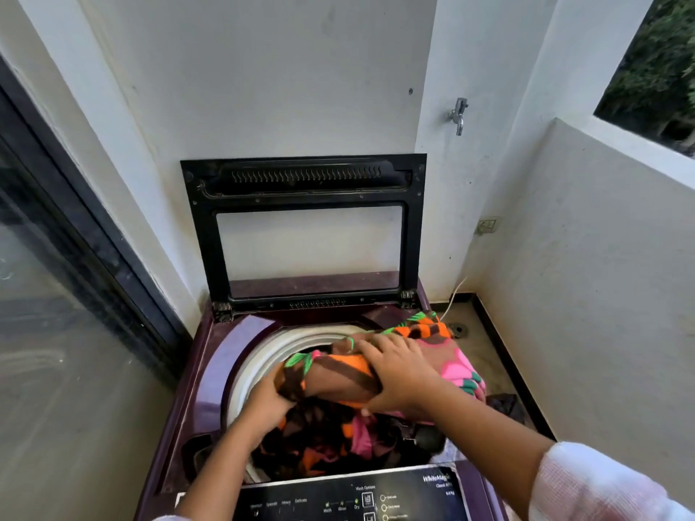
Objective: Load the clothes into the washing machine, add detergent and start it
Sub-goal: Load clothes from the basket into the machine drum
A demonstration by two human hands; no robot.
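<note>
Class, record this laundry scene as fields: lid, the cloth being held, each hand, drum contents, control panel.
lid: raised, standing back by the wall
patterned cloth: bunched, above the drum opening
left hand: grips the cloth's lower end
right hand: grips the cloth from above
drum: already holds other clothes
control panel: at the near edge, small lights showing

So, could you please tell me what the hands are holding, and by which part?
Both grip the patterned cloth: left hand under its bunched end, right hand over its middle.
</note>
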